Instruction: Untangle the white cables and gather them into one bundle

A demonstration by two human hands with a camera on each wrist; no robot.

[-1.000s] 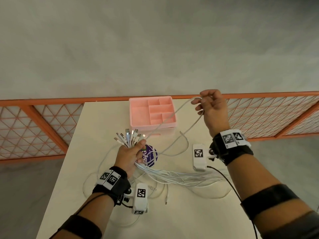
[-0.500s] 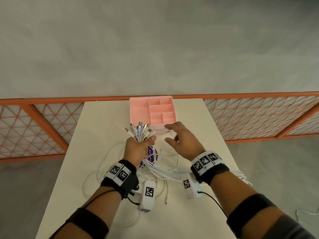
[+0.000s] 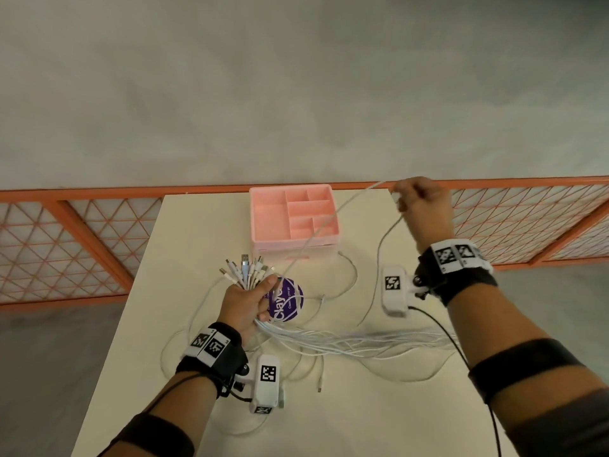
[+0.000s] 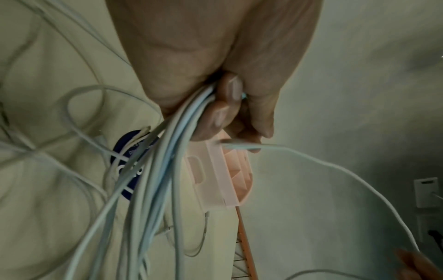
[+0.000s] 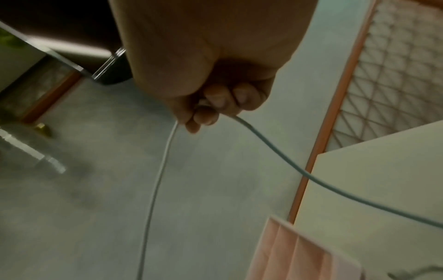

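Note:
My left hand [image 3: 245, 303] grips a bundle of white cables [image 3: 346, 343] near their plug ends [image 3: 247, 270], which fan upward above the fist. In the left wrist view the cable bundle [image 4: 155, 180] runs out from under the curled fingers [image 4: 227, 106]. My right hand [image 3: 420, 206] is raised at the table's far right edge and pinches a single white cable [image 3: 316, 235], stretched taut from the left hand across the pink tray. The right wrist view shows the single cable [image 5: 311, 176] passing through the curled fingers [image 5: 215, 106]. More loose white cables [image 3: 184, 328] lie on the table.
A pink compartment tray [image 3: 260, 219] stands at the far middle of the cream table [image 3: 379, 417]. A round purple sticker [image 3: 286, 303] lies under the cables. An orange lattice fence [image 3: 66, 245] runs behind the table; grey floor lies beyond.
My right hand went from open beside the plug ends to raised far right, pinching one cable and drawing it taut. The left hand kept its grip on the bundle.

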